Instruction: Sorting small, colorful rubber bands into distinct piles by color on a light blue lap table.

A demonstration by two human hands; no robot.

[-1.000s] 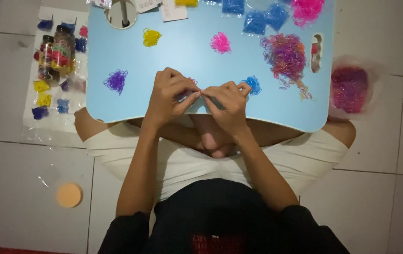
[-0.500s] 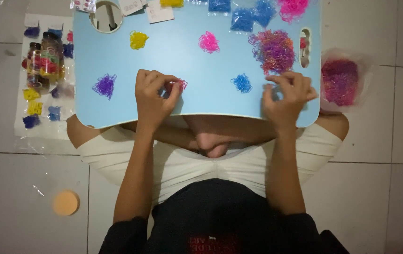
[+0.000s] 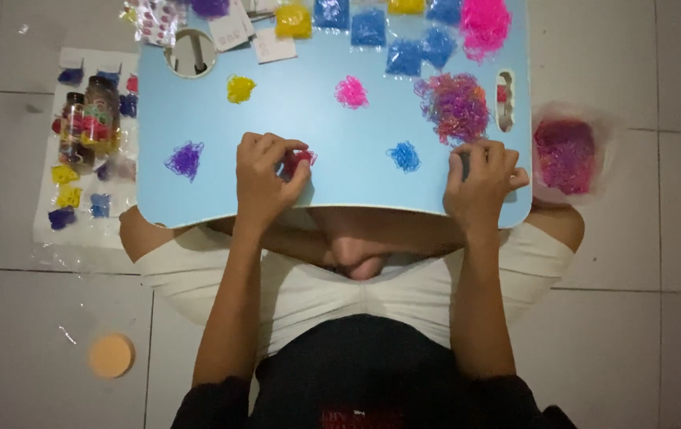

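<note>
Red rubber bands (image 3: 299,157) are pinched on the blue desk (image 3: 324,127) by the left hand (image 3: 265,176); the right hand (image 3: 479,179) is curled beside the mixed pile (image 3: 455,106), its contents hidden.

Pale square floor tiles (image 3: 658,342) with thin grey grout lines cover the whole room in view, dimly and evenly lit. A light blue lap table (image 3: 324,127) stands over them. Past its left edge, a clear plastic sheet (image 3: 70,238) lies flat on the tiles.
</note>
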